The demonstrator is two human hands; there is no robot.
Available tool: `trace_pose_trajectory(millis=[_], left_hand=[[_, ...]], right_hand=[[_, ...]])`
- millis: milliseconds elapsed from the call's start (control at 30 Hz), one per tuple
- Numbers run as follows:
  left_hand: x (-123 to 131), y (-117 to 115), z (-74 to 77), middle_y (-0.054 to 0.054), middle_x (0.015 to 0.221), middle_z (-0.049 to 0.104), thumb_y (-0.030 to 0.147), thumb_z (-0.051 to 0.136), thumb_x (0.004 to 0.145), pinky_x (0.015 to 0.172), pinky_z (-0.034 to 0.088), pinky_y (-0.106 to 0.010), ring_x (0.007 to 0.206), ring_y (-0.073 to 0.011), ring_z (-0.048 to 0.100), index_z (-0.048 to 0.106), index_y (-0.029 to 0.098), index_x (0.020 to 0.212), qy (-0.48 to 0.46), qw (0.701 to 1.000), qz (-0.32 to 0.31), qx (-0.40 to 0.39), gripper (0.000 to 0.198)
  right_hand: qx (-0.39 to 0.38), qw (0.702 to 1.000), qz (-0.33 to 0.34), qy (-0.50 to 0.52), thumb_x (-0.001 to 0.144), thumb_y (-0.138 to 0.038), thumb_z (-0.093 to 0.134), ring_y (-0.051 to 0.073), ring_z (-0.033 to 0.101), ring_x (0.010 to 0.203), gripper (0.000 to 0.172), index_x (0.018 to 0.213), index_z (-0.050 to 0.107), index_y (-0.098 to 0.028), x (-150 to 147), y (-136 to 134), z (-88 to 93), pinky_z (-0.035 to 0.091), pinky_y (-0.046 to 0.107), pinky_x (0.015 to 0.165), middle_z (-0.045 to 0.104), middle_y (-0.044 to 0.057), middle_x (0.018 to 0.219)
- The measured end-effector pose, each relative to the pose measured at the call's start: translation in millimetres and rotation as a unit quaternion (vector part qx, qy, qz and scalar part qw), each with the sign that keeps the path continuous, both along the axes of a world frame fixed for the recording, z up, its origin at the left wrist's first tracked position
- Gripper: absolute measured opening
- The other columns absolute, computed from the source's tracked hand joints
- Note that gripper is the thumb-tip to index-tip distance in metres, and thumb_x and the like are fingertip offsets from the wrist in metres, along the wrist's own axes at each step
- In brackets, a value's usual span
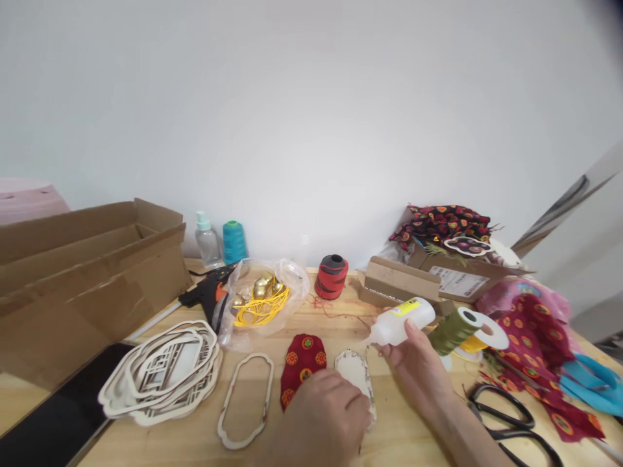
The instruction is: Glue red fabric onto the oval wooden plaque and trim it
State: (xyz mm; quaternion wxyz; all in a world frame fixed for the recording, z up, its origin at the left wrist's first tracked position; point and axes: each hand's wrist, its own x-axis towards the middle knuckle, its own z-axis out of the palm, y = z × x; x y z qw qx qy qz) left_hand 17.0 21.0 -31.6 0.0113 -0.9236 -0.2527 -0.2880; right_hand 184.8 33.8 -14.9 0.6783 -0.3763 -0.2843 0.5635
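My right hand (416, 363) grips a white glue bottle (402, 321) with a yellow label, tilted so that its nozzle points down and left. The nozzle tip is just above the top end of a pale, flat wooden plaque (351, 368) with a dark, scalloped edge. My left hand (328, 415) is closed, its curled fingers over the lower left of the plaque; the thumb is hidden. Partly behind this hand lies a cut oval of red patterned fabric (304, 360). Further left, a thin wooden frame (224, 415) lies flat.
Left are a cardboard box (97, 279), a phone (63, 408), stacked wooden cutouts (163, 376) and a glue gun (204, 292). A plastic bag (292, 279) holds gold bells. Behind stands red thread (331, 279). Right are green thread (450, 334), scissors (506, 421) and red cloth (530, 331).
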Motion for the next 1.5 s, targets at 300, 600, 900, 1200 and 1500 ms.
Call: trace_pose_trajectory(millis=[300,600,900,1200,1500], left_hand=[[-6,3,5.6,-0.001,0.044,0.059,0.028,0.042,0.082,0.045,0.035,-0.027,0.043,-0.0144,0.053,0.054,0.018,0.048,-0.038,0.999,-0.004,-0.022,0.037],[-8,2,2.6,-0.001,0.031,0.055,0.027,0.038,0.083,0.034,0.022,-0.024,0.027,-0.0115,0.049,0.054,0.019,0.04,0.013,1.0,-0.008,-0.009,0.046],[-20,20,23.3,-0.003,0.072,0.068,0.017,0.042,0.082,0.061,0.049,-0.027,0.067,-0.016,0.062,0.063,0.019,0.083,-0.075,0.976,0.113,-0.171,0.022],[-15,14,9.3,-0.012,0.126,0.047,0.019,0.05,0.076,0.092,0.028,-0.063,0.122,-0.0357,0.033,0.065,0.023,0.093,0.01,0.992,0.072,-0.106,0.023],[-14,17,-1.1,-0.012,0.126,0.046,0.029,0.053,0.077,0.091,0.028,-0.064,0.122,-0.0378,0.029,0.063,0.024,0.098,0.035,0.989,0.07,-0.129,0.024]], right_hand=[[-0.025,0.998,-0.003,0.05,0.071,-0.042,0.064,0.016,0.06,0.065,0.028,0.084,0.06,-0.018,4,3,-2.9,0.048,0.022,0.051,0.065,0.001,0.075],[0.015,0.999,0.046,-0.024,0.077,-0.049,0.049,0.008,0.039,0.039,0.034,0.066,0.052,-0.018,1,2,-1.7,0.035,0.018,0.035,0.046,-0.003,0.057],[0.02,0.988,-0.049,-0.142,0.074,-0.053,0.051,0.014,0.053,0.049,0.038,0.076,0.057,-0.015,6,5,-3.1,0.043,0.024,0.043,0.057,0.001,0.06],[0.056,0.899,-0.182,-0.394,0.059,-0.035,0.068,0.017,0.055,0.049,0.021,0.059,0.058,-0.016,2,-5,2.5,0.046,0.028,0.048,0.061,0.002,0.053],[0.06,0.823,-0.218,-0.522,0.059,-0.037,0.067,0.016,0.054,0.045,0.024,0.053,0.054,-0.018,2,-2,-6.7,0.046,0.027,0.044,0.057,0.001,0.049]])
